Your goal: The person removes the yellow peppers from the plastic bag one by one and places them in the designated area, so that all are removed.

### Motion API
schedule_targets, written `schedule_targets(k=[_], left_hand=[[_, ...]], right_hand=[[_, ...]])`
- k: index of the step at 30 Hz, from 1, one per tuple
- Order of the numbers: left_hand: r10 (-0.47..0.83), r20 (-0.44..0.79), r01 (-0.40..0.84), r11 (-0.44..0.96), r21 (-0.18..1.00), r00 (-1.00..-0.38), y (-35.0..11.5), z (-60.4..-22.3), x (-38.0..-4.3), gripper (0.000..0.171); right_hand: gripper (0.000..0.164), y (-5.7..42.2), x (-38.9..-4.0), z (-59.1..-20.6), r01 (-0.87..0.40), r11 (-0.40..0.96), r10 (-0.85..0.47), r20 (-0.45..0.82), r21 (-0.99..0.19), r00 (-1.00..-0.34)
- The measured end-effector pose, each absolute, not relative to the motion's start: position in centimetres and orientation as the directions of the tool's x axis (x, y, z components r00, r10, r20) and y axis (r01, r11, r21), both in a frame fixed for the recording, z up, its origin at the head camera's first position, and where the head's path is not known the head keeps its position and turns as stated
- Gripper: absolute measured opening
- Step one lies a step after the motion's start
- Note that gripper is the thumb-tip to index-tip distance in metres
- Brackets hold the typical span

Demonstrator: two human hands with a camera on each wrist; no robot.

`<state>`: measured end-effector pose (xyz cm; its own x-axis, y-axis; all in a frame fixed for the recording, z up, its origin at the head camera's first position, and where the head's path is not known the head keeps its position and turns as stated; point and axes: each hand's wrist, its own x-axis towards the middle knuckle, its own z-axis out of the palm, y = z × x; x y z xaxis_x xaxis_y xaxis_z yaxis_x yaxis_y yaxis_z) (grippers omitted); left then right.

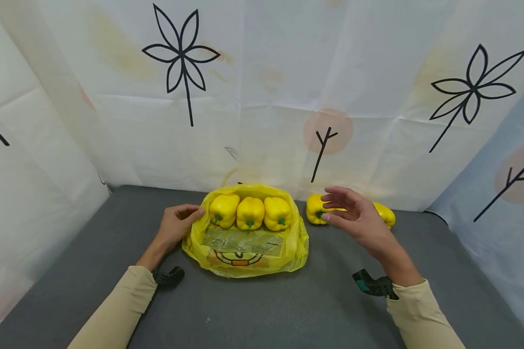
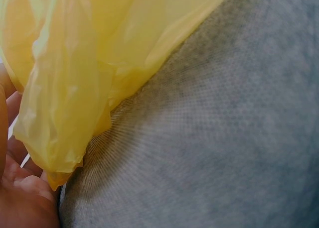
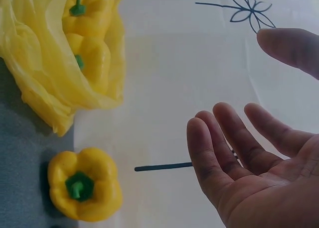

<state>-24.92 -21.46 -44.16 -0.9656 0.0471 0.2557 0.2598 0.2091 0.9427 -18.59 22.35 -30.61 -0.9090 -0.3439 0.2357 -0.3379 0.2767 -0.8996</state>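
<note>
A yellow plastic bag (image 1: 240, 266) lies on the grey table with its mouth spread open. Inside it, 3 yellow bell peppers (image 1: 251, 213) stand in a row, green stems facing me. My left hand (image 1: 174, 225) grips the bag's left rim, thumb over the edge; the left wrist view has its fingers (image 2: 15, 151) partly behind the yellow film. Raised above the table, my right hand (image 1: 360, 220) holds nothing, its fingers apart and gently bent. Behind it are loose yellow bell peppers (image 1: 315, 211), partly hidden by the hand; one also shows in the right wrist view.
A white cloth (image 1: 270, 145) printed with black flowers hangs behind the table's back edge, and more cloth hangs at both sides. The dark grey tabletop (image 1: 244, 315) extends in front of the bag. Another loose bell pepper (image 1: 385, 214) lies right of my right hand.
</note>
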Motion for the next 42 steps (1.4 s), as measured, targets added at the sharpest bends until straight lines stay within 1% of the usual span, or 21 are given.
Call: schedule_targets(k=[6,21,29,42], left_hand=[[0.045,0.260,0.264,0.211,0.941,-0.965,-21.5,-44.4,-24.9,0.033],[0.045,0.252,0.256,0.212,0.943,-0.967,-21.5,-44.1,-24.8,0.033],[0.050,0.265,0.270,0.212,0.939,-0.963,-21.5,-44.2,-24.9,0.032],[0.056,0.264,0.270,0.220,0.937,-0.963,-21.5,-44.2,-25.1,0.033]], right_hand=[[0.056,21.7,-19.0,-30.9,-0.320,0.287,-0.364,0.206,-0.903,-0.908],[0.063,19.6,-21.0,-31.0,-0.295,0.378,-0.438,0.111,-0.878,-0.892],[0.067,18.0,-22.6,-31.4,-0.315,0.429,-0.465,0.093,-0.847,-0.880],[0.074,17.0,-24.4,-32.0,-0.333,0.509,-0.497,0.045,-0.794,-0.866]])
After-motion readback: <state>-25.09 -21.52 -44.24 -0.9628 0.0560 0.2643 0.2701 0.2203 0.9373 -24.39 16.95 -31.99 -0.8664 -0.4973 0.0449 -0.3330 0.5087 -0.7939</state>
